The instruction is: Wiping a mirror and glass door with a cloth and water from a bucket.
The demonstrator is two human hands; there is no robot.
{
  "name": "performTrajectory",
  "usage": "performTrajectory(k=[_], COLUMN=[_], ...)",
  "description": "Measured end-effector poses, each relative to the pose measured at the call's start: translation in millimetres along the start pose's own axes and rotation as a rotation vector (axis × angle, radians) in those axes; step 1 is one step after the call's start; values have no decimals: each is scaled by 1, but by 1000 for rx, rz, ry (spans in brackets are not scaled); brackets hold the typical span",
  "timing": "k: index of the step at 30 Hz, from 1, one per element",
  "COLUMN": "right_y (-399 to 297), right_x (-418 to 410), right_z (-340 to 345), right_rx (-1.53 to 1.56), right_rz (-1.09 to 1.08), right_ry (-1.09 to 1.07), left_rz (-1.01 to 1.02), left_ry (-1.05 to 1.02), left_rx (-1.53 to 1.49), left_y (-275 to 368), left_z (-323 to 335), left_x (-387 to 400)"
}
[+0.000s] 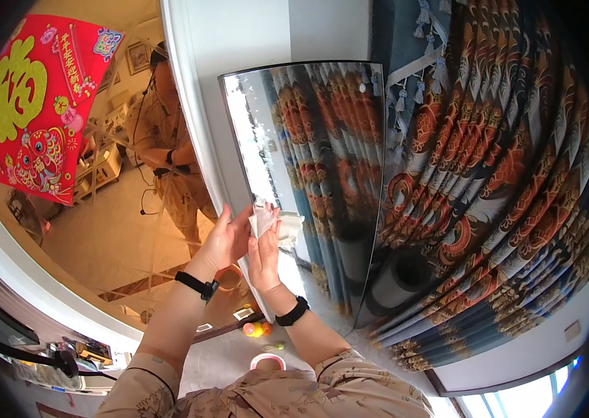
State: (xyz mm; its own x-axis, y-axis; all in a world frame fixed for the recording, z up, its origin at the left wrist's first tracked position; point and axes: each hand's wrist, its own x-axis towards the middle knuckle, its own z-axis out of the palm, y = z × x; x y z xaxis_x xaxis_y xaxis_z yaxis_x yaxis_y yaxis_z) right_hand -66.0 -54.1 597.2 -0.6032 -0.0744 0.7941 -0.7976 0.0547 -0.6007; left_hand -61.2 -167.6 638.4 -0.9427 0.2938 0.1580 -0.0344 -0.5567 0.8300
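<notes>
Both bare hands are raised close together before a tall, thin-framed mirror [320,157]. Between them is a crumpled white tissue [262,218], or possibly a thin cloth. My left hand [229,237] touches its left side with the fingertips, thumb pointing up. My right hand [264,261] has it against the fingers, which partly show around it. A paler patch just to the right is either more of the tissue or its reflection; I cannot tell which. White marks speckle the bright left part of the mirror's glass. Each wrist wears a black band.
Patterned curtains [482,172] hang at right, by a dark cylindrical roll [404,274]. An amber-toned reflective panel [132,251] at left bears a red festive poster [46,104] with writing. On the floor are a toy duck [256,328], a small green item [274,346] and a pink-rimmed round container [280,358].
</notes>
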Motion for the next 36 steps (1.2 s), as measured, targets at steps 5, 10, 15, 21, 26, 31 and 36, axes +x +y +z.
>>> performTrajectory(k=[5, 10, 15, 21, 26, 31, 36], right_y=[-21, -52, -55, -57, -37, -21, -1], right_x=[-31, -36, -45, -57, -92, -136, -181], right_z=[-3, -47, -61, -57, -44, -39, -33], right_rx=[409, 1734, 1815, 1720, 1346, 1116, 823], right_rz=[180, 983, 1033, 1128, 1211, 1458, 1555], right_ry=[-155, -153, -217, -286, -287, -338, -531], left_rz=[-140, 133, 56, 41, 44, -13, 39], left_ry=[134, 88, 247, 543, 714, 746, 908], left_rx=[-175, -46, 175, 571, 589, 733, 1160], left_y=[6, -2, -23, -30, -43, -49, -66], left_z=[-3, 9, 35, 42, 24, 15, 22], left_x=[-11, -48, -106, -145, -177, -215, -234])
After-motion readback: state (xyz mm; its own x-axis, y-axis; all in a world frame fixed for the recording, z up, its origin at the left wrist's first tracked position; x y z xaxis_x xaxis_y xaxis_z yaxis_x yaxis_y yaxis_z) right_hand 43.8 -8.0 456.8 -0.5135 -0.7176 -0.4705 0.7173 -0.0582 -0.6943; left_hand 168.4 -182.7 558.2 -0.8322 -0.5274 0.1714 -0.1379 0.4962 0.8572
